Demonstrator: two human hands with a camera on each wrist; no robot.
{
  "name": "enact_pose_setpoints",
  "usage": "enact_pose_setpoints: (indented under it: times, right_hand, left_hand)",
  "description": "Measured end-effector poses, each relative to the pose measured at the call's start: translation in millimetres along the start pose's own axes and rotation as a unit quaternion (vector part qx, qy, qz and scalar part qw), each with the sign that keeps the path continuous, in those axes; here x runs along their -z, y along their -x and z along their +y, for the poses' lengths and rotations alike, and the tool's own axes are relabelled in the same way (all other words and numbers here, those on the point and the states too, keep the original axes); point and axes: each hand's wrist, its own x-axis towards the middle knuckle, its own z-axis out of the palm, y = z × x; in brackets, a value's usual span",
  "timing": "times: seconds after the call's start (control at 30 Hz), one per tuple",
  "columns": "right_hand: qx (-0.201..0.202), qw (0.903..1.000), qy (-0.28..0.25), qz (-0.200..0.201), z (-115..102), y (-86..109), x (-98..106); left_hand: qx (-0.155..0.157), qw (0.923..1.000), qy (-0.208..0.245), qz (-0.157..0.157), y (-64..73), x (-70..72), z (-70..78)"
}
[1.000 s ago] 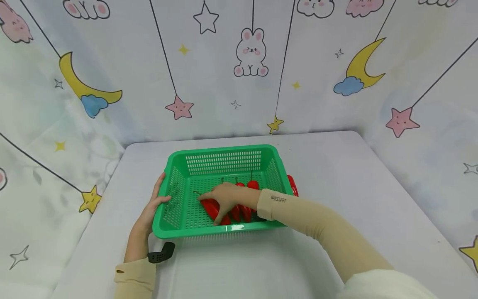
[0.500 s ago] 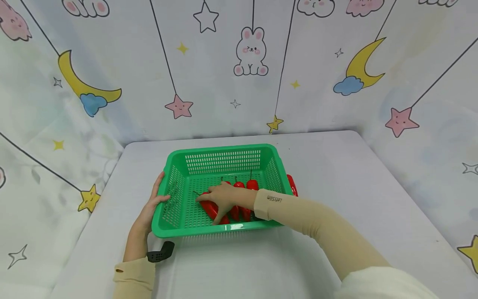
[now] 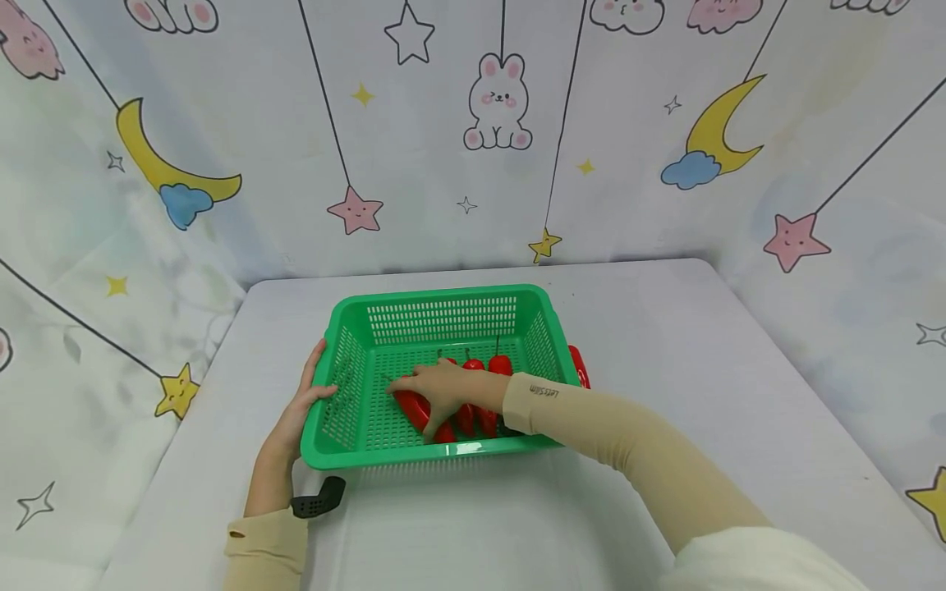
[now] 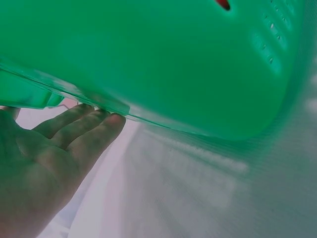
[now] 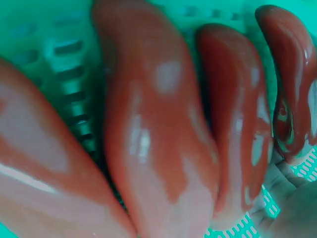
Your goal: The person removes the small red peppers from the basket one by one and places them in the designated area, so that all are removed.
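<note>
A green slotted plastic basket (image 3: pixel 384 458) stands on the white table with several glossy red chili peppers inside. My left hand (image 3: pixel 291 417) holds its left rim, thumb over the edge and fingers along the outside; in the left wrist view those fingers (image 4: pixel 91 131) lie straight against the rim. My right hand (image 3: pixel 442 389) reaches into the basket and grips the leftmost chili pepper (image 3: pixel 412 412), thumb at its near end and fingers at its far end. Other chili peppers (image 3: pixel 499 364) lie side by side, partly hidden under the right hand and forearm.
A red object (image 3: pixel 580 366) shows outside the basket's right side, partly hidden. The white table (image 3: pixel 702 369) stretches to both sides, backed by a patterned curtain (image 3: pixel 443 164). A black device (image 3: pixel 319 498) sits at the left wrist.
The right thumb and fingers have drawn in around the leftmost chili pepper, which has turned or shifted slightly. The left hand and the basket have stayed put.
</note>
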Motion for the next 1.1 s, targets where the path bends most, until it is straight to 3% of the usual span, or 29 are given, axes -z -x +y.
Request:
enact_pose_setpoints:
  times: [0.2,0.33,0.67,1.1]
  right_hand:
    - [0.005,0.9936,-0.112,0.014,3.0,2.3,6.2]
    - [0.019,0.9879,-0.152,0.023,6.8,4.0,9.9]
    - [0.032,0.9761,-0.206,0.063,13.8,18.0,32.0]
    - [0.053,0.9654,-0.224,0.122,29.7,45.5,55.2]
  left_hand:
    - [-0.001,1.0000,0.001,0.001,0.7,0.4,-0.2]
    - [-0.003,1.0000,0.004,-0.002,0.7,0.6,-0.3]
    - [-0.002,1.0000,0.003,-0.001,0.4,0.3,-0.7]
    - [0.003,1.0000,-0.007,0.002,0.4,0.3,-0.3]
